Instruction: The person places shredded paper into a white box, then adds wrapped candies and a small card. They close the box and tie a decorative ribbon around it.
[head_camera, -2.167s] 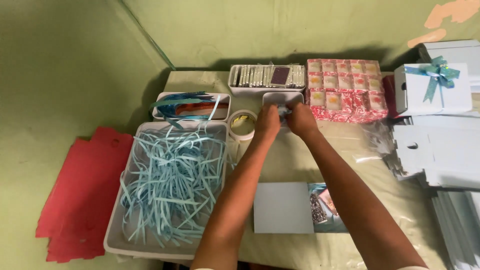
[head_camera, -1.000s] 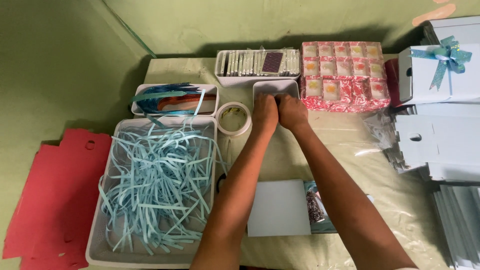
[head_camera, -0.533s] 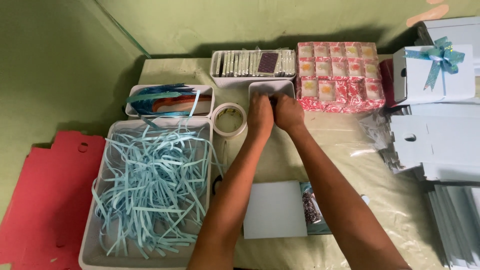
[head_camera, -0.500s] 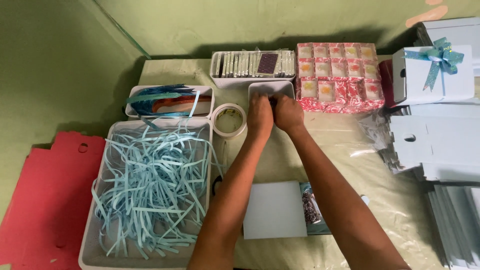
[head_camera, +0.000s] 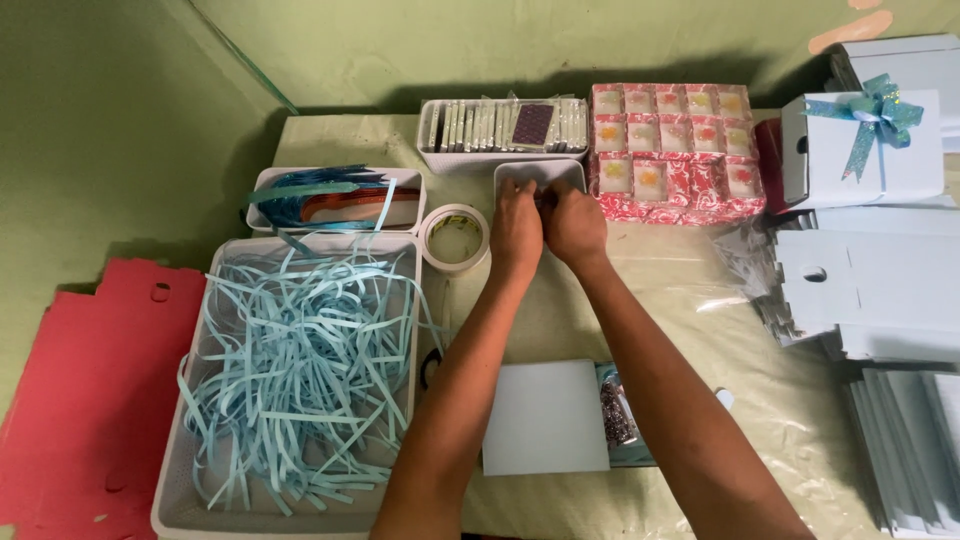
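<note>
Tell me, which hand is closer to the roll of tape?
Left. The left hand sits just beside the roll of tape; the right hand is farther off, on the left hand's other side.

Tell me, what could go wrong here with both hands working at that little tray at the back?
The left hand and right hand crowd together over the small white tray, hiding whatever they handle, so a small piece might slip unnoticed. The tape roll lies right beside the left wrist and could get knocked. The forearms stretch over the white card, which might get dragged when they pull back.
</note>
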